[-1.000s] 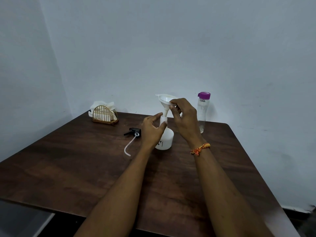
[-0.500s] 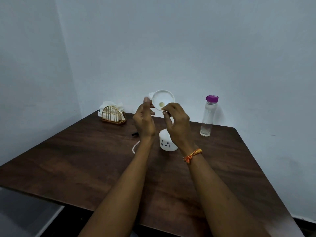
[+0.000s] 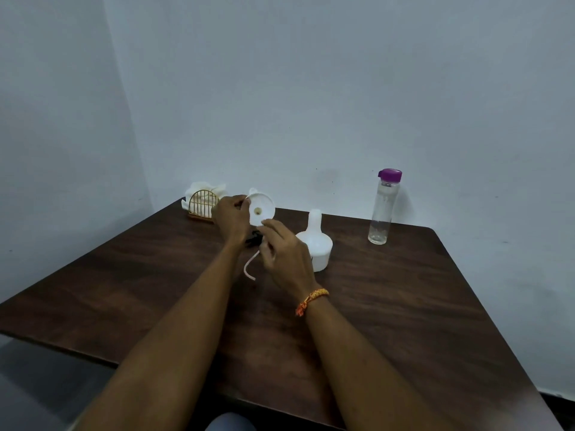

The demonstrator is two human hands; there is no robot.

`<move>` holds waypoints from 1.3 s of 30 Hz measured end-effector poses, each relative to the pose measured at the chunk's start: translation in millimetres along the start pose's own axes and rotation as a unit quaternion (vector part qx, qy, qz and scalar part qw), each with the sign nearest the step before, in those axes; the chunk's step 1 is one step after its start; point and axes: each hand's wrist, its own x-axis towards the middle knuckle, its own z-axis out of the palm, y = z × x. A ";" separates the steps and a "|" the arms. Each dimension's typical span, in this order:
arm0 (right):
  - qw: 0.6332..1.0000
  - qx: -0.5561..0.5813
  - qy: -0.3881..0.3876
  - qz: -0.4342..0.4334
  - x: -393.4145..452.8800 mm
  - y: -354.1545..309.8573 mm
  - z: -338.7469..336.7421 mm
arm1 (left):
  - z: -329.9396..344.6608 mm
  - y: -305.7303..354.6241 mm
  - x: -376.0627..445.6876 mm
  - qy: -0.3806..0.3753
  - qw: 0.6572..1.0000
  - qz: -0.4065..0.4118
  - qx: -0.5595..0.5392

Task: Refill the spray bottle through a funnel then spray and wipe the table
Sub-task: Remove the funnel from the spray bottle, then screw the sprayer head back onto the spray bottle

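**Funnel held in both hands above the desk, spray bottle standing open**

The white funnel (image 3: 260,210) is held in the air over the far left-centre of the desk (image 3: 404,306), tipped so that its wide mouth and the small spout hole face the camera. The left hand (image 3: 231,219) holds the funnel at its left rim, with the fingers curled round the edge. The right hand (image 3: 284,255) sits below and to the right of the funnel; its fingertips meet the lower rim in a narrow pinch. Both grips are therefore closed on the funnel. An orange braided wristband (image 3: 311,301) circles the right wrist.

The white spray bottle (image 3: 315,241) stands upright on the desk just to the right of the right hand, its narrow neck uncapped. The funnel is apart from the bottle, up and to its left. The black spray head (image 3: 253,239) lies on the desk beneath the hands, mostly hidden by them; its pale dip tube (image 3: 249,269) curves out toward the camera between the two forearms.

A clear water bottle (image 3: 383,209) with a purple cap stands upright near the far right edge of the desk, well apart from the spray bottle. A gold wire napkin holder (image 3: 202,205) with white napkins sits at the far left corner, just behind the left hand.

The desk is dark brown wood grain with rounded corners. It stands in a corner formed by two plain pale walls (image 3: 311,88).
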 end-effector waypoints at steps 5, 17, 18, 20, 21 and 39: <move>0.998 0.001 -0.059 0.033 -11.4 12.2 14.0 | 6.8 -39.3 39.5 -0.048 0.995 0.023 0.080; 0.992 0.057 -0.042 0.106 -5.4 37.0 33.0 | 54.1 -96.9 80.5 -0.083 0.987 -0.109 0.089; 0.992 0.058 -0.043 0.106 -4.6 37.0 33.4 | 53.8 -96.4 77.3 -0.078 0.986 -0.121 0.088; 0.992 0.060 -0.050 0.101 -4.5 35.7 34.7 | 52.6 -98.2 72.9 -0.065 0.984 -0.140 0.089; 0.992 0.060 -0.053 0.097 -4.6 34.9 35.1 | 52.8 -101.3 71.9 -0.061 0.983 -0.147 0.086; 0.990 0.058 -0.080 0.098 -6.0 34.2 30.3 | 48.5 -140.4 75.0 -0.028 0.962 -0.227 0.150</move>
